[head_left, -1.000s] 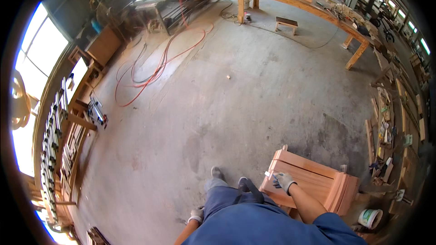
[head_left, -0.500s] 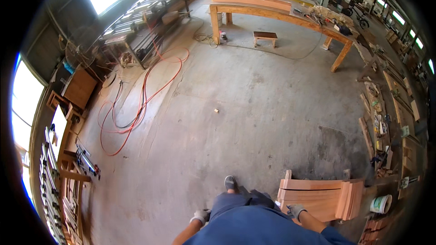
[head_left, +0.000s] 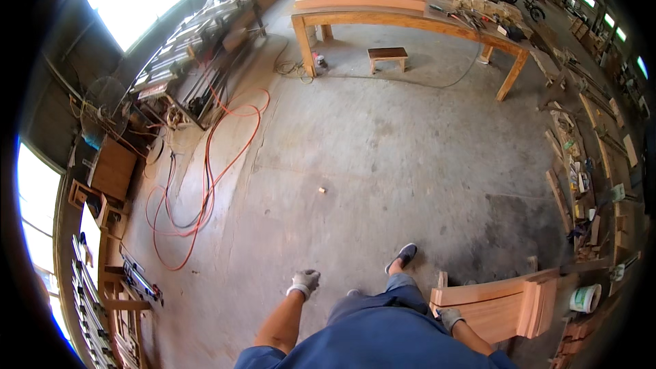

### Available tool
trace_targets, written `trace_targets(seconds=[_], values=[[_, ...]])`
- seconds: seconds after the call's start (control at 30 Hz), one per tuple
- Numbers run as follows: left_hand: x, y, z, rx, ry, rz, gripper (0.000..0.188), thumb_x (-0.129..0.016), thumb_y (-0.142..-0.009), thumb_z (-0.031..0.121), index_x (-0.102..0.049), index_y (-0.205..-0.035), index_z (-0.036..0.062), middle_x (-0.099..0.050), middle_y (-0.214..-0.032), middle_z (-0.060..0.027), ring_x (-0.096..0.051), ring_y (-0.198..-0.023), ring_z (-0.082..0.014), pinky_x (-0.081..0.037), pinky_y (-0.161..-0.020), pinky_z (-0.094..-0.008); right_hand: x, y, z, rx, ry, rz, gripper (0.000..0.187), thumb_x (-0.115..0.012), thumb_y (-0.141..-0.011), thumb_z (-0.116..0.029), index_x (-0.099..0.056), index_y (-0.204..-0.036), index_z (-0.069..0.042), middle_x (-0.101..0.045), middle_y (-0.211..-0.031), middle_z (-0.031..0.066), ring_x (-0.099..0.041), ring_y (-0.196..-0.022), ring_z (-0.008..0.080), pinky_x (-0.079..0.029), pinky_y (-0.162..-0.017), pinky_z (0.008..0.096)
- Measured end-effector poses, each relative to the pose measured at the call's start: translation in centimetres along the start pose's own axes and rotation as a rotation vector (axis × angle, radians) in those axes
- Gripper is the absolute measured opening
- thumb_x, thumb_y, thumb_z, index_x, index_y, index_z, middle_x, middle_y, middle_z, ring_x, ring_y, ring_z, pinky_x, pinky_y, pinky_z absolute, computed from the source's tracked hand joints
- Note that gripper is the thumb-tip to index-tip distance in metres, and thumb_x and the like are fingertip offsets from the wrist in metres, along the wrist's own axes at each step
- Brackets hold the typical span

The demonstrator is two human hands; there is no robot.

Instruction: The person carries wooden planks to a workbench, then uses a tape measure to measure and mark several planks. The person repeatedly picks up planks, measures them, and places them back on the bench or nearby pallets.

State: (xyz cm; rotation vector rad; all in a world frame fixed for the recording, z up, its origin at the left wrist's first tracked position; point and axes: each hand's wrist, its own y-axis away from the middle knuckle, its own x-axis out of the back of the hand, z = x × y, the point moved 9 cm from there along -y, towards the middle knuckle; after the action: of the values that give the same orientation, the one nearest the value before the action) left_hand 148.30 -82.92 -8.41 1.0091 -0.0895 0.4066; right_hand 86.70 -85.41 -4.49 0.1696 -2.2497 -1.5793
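My left hand [head_left: 305, 283], in a light work glove with darker fingertips, is out ahead of my body over the bare concrete floor [head_left: 342, 225]. Its fingers are curled in, and nothing shows in them. Beside my right thigh hangs my right hand [head_left: 449, 319], gloved the same way, its fingers loosely apart with no object visible in them. In view it overlaps the near left part of a stack of reddish wooden boards [head_left: 488, 307]; whether it touches them I cannot tell. One shoe [head_left: 406, 254] is stepped forward on the floor.
A long wooden workbench [head_left: 410, 22] stands ahead, bearing planks and tools, with a small stool [head_left: 387, 55] beneath. Red hoses [head_left: 205, 195] loop across the floor at left. A small wood scrap [head_left: 322, 190] lies ahead. A white bucket [head_left: 585, 298] and timber scraps line the right.
My left hand has swung forward and up, away from my hip. One foot has stepped ahead on the right. My right hand stays low beside the boards.
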Motion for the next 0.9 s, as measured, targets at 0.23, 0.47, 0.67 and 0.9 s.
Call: trace_targets(seconds=[0.23, 0.47, 0.67, 0.9], values=[[-9.6, -1.3, -0.6, -0.001, -0.549, -0.118, 0.037, -0.055, -0.098, 0.039, -0.077, -0.114, 0.0146, -0.076, -0.106, -0.0071, -0.071, -0.099, -0.0214, -0.056, -0.085, -0.0372, 5.6, -6.8, -10.6, -0.013, -0.081, 0.012, 0.037, -0.069, -0.099, -0.038, -0.072, -0.103, -0.002, -0.075, -0.09, 0.017, -0.073, -0.072, 0.0282, -0.06, -0.065, 0.0413], [-13.0, -1.1, 10.9, 0.083, -0.614, -0.08, 0.043, -0.067, -0.091, 0.038, -0.075, -0.125, 0.0113, -0.078, -0.111, -0.0118, -0.075, -0.099, -0.0232, -0.057, -0.092, -0.0367, 15.4, -10.7, -22.8, 0.186, -0.27, 0.167, 0.03, -0.068, -0.099, -0.033, -0.07, -0.108, -0.004, -0.074, -0.093, 0.0132, -0.072, -0.073, 0.0265, -0.06, -0.068, 0.0411], [-17.8, -3.8, 24.8, 0.101, -0.503, -0.187, 0.033, -0.064, -0.095, 0.033, -0.075, -0.116, 0.0103, -0.071, -0.086, -0.0049, -0.067, -0.074, -0.0147, -0.056, -0.067, -0.0323, 19.1, -9.8, -24.6, 0.091, -0.499, 0.223, 0.024, -0.063, -0.103, -0.028, -0.065, -0.112, -0.005, -0.071, -0.087, 0.012, -0.071, -0.07, 0.0254, -0.06, -0.064, 0.0437], [-28.2, -19.2, 33.9, -0.63, -1.128, -0.6, 0.041, -0.048, -0.099, 0.041, -0.072, -0.087, 0.0092, -0.07, -0.077, -0.0075, -0.067, -0.064, -0.0194, -0.052, -0.059, -0.0394, 17.0, -7.4, -19.6, -0.218, -0.64, 0.365, 0.018, -0.068, -0.099, -0.016, -0.061, -0.103, 0.0, -0.061, -0.074, 0.0119, -0.059, -0.056, 0.0239, -0.05, -0.051, 0.0442]])
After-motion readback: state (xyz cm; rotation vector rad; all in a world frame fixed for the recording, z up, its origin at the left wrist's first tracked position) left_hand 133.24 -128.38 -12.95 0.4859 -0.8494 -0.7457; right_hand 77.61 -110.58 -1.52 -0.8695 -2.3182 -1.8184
